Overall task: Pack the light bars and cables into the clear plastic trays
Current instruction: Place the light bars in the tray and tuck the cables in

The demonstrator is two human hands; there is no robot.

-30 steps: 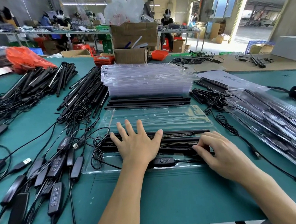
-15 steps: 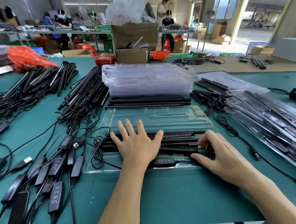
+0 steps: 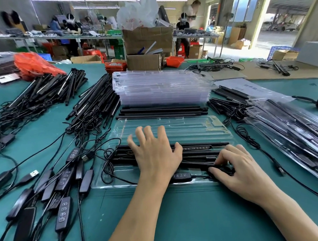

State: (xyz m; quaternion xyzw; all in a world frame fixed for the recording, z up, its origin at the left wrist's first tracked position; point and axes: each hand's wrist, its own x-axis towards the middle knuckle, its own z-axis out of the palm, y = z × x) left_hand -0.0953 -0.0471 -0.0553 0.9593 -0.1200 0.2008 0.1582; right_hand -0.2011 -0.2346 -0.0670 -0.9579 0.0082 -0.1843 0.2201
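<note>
An open clear plastic tray (image 3: 120, 178) lies before me on the green table, its lid half (image 3: 192, 125) folded back. Black light bars (image 3: 202, 149) lie lengthwise in the tray. My left hand (image 3: 156, 154) rests flat on the bars with fingers spread. My right hand (image 3: 237, 167) has its fingers curled down onto a black cable part at the tray's right end, pinching it. An inline controller (image 3: 181, 175) with buttons sits in the tray's front channel between my hands. A cable coil (image 3: 108, 160) loops over the tray's left end.
A stack of empty clear trays (image 3: 161, 86) stands behind, with loose black bars (image 3: 163, 110) in front of it. Piles of light bars with cables (image 3: 90, 106) and controllers (image 3: 63, 182) fill the left side. Packed trays (image 3: 295, 136) lie stacked at the right.
My right hand's fingers have curled further down onto the cable part at the tray's right end. My left hand has stayed flat on the bars.
</note>
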